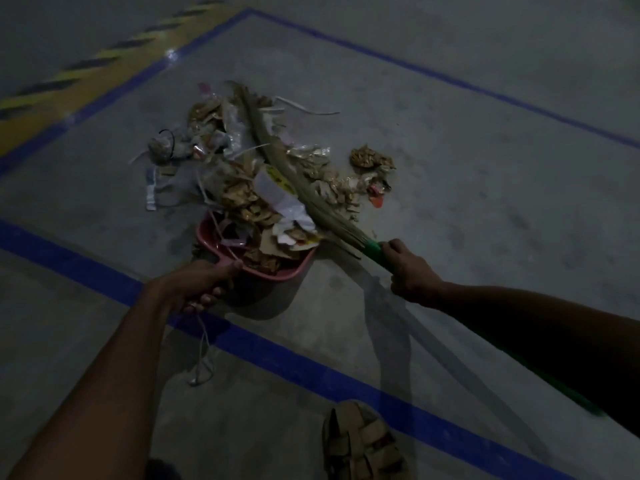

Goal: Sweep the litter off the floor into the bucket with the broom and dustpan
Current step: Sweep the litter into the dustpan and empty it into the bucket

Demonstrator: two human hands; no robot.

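A pile of litter [242, 161], made of paper scraps, wrappers and cardboard bits, lies on the grey floor. A pink dustpan [294, 268] sits at its near edge, heaped with scraps. My left hand [204, 285] grips the dustpan's handle, and a thin cord hangs down from it. My right hand [410, 270] grips the green handle of a straw broom [294, 181]. Its long bristles lie curved across the pile, reaching to the far side. No bucket is in view.
Blue floor tape [311, 372] runs diagonally under my arms and frames the area at the far side. A yellow and black hazard stripe [86, 74] is at far left. My sandalled foot [360, 445] stands at the bottom edge. The scene is dim.
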